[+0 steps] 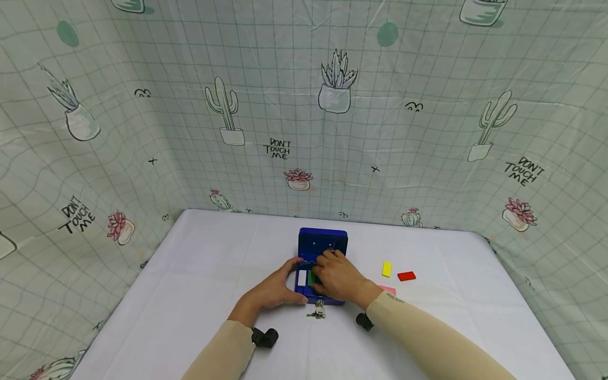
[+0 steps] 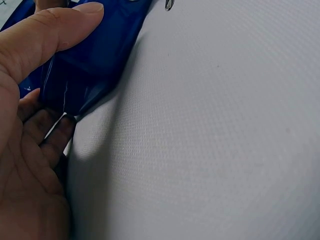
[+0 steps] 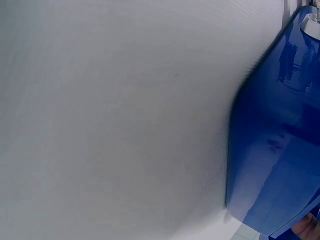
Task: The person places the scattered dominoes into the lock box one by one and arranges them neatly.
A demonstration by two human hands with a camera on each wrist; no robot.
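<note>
A small blue metal box (image 1: 332,302) stands on the table with its lid (image 1: 323,237) raised at the back. My left hand (image 1: 273,289) grips the box's left side, thumb by the front corner and fingers near the hinge. In the left wrist view that thumb (image 2: 75,25) lies over the blue wall. My right hand (image 1: 339,277) reaches into the box from the right, its thumb and fingers around a flat green block (image 1: 311,278) that it partly covers. Left of the green one lies a white block (image 1: 302,278). The right wrist view shows the box's outer wall (image 3: 275,150).
Keys (image 1: 317,311) hang from the lock at the box's front. Right of the box lie a yellow block (image 1: 387,269) and a red block (image 1: 407,276). A pink block (image 1: 390,290) shows partly behind the right wrist. A patterned cloth (image 1: 285,105) hangs behind the table.
</note>
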